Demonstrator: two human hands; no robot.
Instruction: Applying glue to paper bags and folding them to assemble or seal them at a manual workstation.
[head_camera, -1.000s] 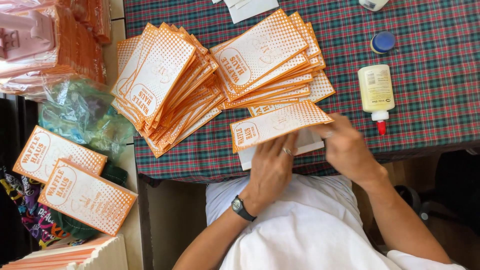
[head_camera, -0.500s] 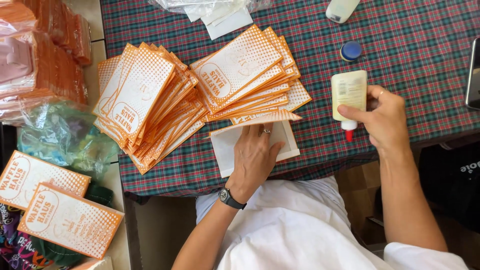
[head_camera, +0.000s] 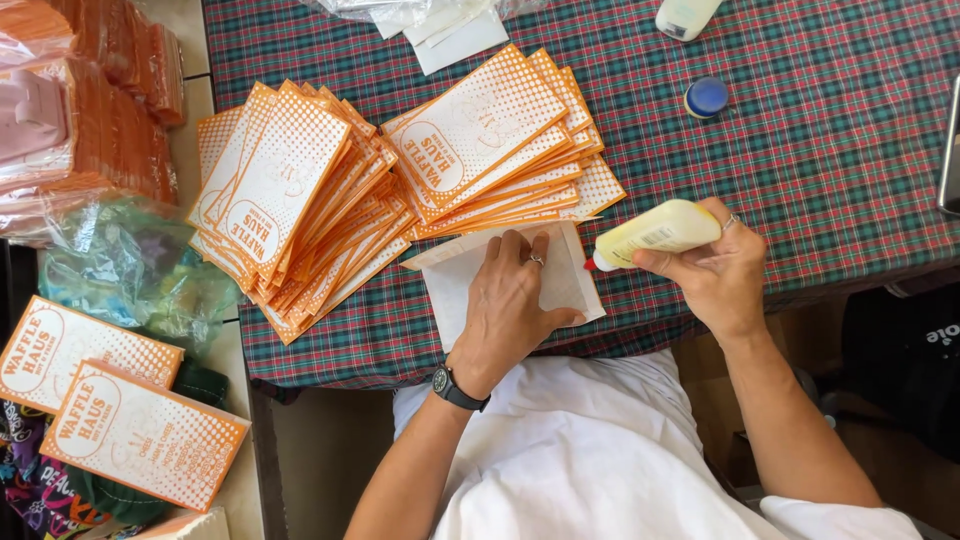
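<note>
Head view, looking down: the left hand (head_camera: 508, 300) lies flat on a white paper bag (head_camera: 560, 285) at the near edge of the plaid tablecloth (head_camera: 820, 170), fingers pressed together and pointing away, a ring on one finger and a wristwatch (head_camera: 455, 388) at the wrist. The right hand (head_camera: 715, 270) grips a pale yellow glue bottle (head_camera: 655, 232), fingers curled round its body, with the red tip turned left and sitting just at the bag's right edge. Half a second ago that bottle stood further right and nearly upright under the reaching hand; now it is lifted, tipped sideways and brought in to the bag. The left hand has stayed on the bag. Beyond the bag, two fanned stacks of orange printed bags (head_camera: 400, 190) spread across the cloth. A blue cap (head_camera: 706, 96) lies far right of them.
</note>
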